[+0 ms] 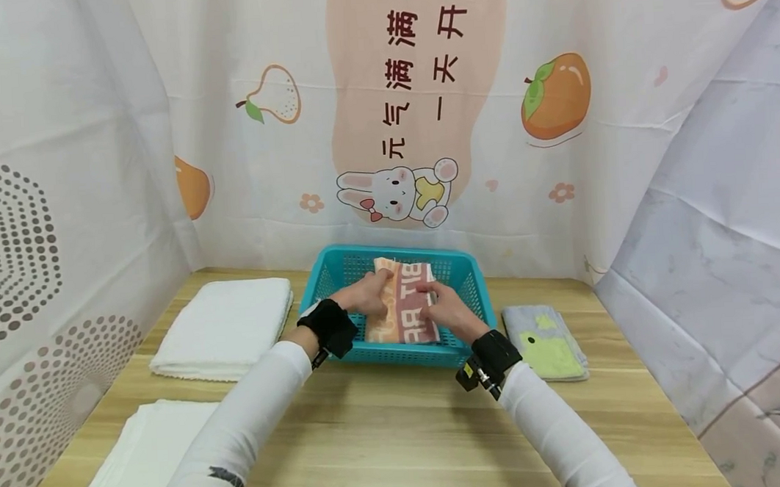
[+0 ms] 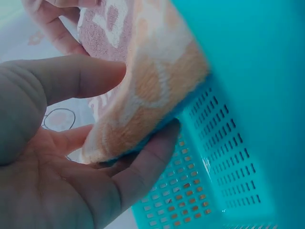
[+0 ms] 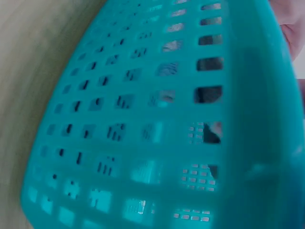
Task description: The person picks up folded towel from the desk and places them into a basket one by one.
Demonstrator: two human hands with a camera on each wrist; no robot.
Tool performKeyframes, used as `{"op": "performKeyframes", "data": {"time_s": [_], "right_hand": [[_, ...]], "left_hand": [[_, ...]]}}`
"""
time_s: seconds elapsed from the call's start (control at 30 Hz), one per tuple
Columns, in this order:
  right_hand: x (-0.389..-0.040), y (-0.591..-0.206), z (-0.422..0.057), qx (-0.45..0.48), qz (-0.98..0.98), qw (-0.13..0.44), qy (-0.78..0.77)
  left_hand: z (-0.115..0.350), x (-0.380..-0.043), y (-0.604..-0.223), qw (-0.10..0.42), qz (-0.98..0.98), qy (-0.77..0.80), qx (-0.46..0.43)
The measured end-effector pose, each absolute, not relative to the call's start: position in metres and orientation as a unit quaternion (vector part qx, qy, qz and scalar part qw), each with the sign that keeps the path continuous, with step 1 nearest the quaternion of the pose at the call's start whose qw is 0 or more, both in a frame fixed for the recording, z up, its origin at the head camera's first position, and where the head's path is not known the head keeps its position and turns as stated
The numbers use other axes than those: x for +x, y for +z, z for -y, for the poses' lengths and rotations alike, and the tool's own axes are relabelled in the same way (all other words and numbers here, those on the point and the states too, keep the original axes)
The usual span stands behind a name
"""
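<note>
A folded towel [image 1: 408,309], orange on one side and dusty pink on the other with pale lettering, is over a teal plastic basket [image 1: 405,354] at the back middle of the table. My left hand [image 1: 366,293] holds its left edge; in the left wrist view the thumb lies over the orange terry and the fingers [image 2: 147,164] are underneath. On the right edge, my right hand [image 1: 452,312] pinches the pink half. The right wrist view is mostly filled by the basket's slotted wall [image 3: 186,109], which hides most of that hand.
A folded white towel [image 1: 225,326] lies left of the basket, with a white folded cloth [image 1: 146,455] nearer, partly behind my left sleeve. Right of the basket lies a grey and green towel [image 1: 546,344]. A printed curtain [image 1: 261,184] hangs behind the table.
</note>
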State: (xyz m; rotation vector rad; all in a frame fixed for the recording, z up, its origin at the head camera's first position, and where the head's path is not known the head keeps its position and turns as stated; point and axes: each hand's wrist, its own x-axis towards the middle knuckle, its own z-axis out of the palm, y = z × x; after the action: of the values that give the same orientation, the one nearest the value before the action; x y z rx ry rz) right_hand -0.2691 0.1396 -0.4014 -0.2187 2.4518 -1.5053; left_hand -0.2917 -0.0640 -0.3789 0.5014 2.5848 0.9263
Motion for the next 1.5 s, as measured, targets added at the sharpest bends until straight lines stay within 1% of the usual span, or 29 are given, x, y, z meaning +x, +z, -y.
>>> {"op": "performKeyframes", "data": {"time_s": [0.2,0.3,0.77,0.93,1.07,1.27,1.4,1.47,1.5], "right_hand": [[-0.268,-0.408,-0.139,-0.072,-0.845,0.138,-0.511],[-0.269,-0.411,-0.138,-0.064,-0.843,0.139,-0.516],[-0.273,-0.421,-0.140,-0.052,-0.844,0.131,-0.517],[-0.274,-0.422,-0.142,-0.064,-0.847,0.132,-0.512],[-0.274,-0.424,-0.144,-0.070,-0.845,0.136,-0.512],[-0.272,-0.429,-0.145,-0.080,-0.843,0.157,-0.509],[-0.271,-0.430,-0.145,-0.076,-0.844,0.162,-0.505],[-0.271,-0.430,-0.144,-0.072,-0.846,0.163,-0.503],[-0.271,-0.429,-0.144,-0.072,-0.846,0.164,-0.502]], "left_hand": [[0.058,-0.287,-0.379,0.216,-0.914,0.295,0.177],[0.055,-0.286,-0.378,0.227,-0.914,0.286,0.179],[0.060,-0.287,-0.378,0.225,-0.917,0.257,0.206],[0.058,-0.291,-0.379,0.228,-0.922,0.229,0.211],[0.056,-0.292,-0.378,0.228,-0.924,0.217,0.216],[0.056,-0.292,-0.382,0.225,-0.930,0.189,0.221],[0.056,-0.301,-0.390,0.238,-0.932,0.176,0.210],[0.056,-0.304,-0.392,0.229,-0.934,0.160,0.221],[0.058,-0.312,-0.402,0.220,-0.932,0.157,0.240]]}}
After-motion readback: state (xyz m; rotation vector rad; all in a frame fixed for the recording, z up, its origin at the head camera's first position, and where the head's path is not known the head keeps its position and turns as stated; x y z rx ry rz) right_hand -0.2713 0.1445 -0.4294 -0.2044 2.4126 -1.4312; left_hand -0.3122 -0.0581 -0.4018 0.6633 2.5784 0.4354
